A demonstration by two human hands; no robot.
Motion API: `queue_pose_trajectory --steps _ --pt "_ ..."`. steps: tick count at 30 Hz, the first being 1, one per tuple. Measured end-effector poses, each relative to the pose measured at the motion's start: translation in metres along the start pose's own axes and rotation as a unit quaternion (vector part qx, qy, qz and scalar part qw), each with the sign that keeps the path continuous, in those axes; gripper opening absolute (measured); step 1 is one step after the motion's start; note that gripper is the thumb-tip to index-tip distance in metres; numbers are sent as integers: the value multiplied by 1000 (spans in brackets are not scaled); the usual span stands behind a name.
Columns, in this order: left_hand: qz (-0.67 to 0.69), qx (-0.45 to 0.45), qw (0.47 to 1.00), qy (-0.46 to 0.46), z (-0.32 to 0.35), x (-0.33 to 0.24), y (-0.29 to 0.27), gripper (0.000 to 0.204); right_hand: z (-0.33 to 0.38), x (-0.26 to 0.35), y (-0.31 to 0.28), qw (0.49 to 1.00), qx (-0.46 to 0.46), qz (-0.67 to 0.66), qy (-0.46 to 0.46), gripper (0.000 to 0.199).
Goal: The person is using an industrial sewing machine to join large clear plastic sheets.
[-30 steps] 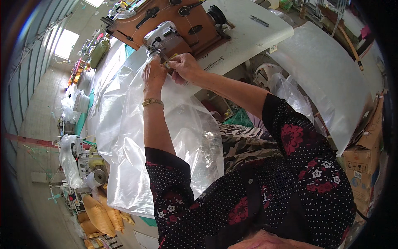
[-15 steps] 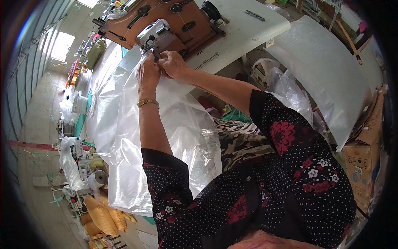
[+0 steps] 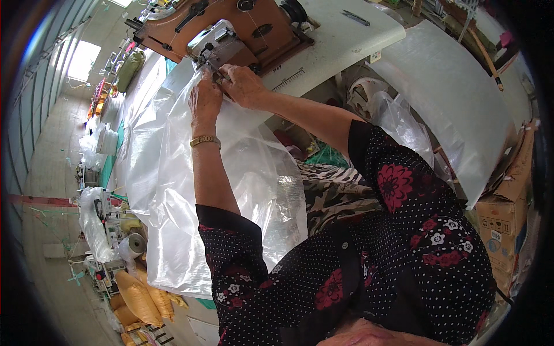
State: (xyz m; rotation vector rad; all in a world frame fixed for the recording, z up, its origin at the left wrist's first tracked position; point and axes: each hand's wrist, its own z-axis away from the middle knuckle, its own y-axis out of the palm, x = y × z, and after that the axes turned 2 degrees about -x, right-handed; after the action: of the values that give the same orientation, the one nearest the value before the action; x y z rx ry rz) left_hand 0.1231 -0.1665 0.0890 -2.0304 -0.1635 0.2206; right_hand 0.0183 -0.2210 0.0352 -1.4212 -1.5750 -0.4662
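A brown sewing machine (image 3: 276,37) stands at the far end of the pale work table. Below its needle area, a large translucent plastic sheet (image 3: 179,230) drapes down toward my lap. My left hand (image 3: 205,101) is closed on the sheet's upper edge, close to the presser foot. Just right of it, my right hand (image 3: 245,87) has its fingers bent and pinched together beside the metal parts under the machine head. What lies between the right fingertips is hidden. A gold-coloured watch (image 3: 205,140) sits on my left wrist.
Small thread snips (image 3: 355,18) lie on the work table (image 3: 340,46) right of the machine. A big pale sheet (image 3: 444,109) slopes at the right, above a cardboard box (image 3: 499,225). Yellow sacks (image 3: 138,300) and a roll (image 3: 134,245) stand at the left.
My right hand has shifted slightly, its knuckles now turned more upward. The left hand stays nearly in place at the sheet's edge. The whole view has moved a little.
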Motion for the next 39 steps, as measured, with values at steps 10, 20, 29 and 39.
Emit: queue_pose_trajectory --steps 10,20,29,39 --pt "25 4 999 -33 4 -1 5 37 0 3 -13 986 -3 137 -97 34" --pt "161 -36 985 -48 14 16 22 43 -8 22 -27 946 64 243 -204 22" --pt "248 -119 960 -45 24 8 31 44 -28 32 -27 853 78 373 -358 15" --pt "254 -91 958 -93 22 17 35 44 -23 13 -56 854 68 354 -375 30"
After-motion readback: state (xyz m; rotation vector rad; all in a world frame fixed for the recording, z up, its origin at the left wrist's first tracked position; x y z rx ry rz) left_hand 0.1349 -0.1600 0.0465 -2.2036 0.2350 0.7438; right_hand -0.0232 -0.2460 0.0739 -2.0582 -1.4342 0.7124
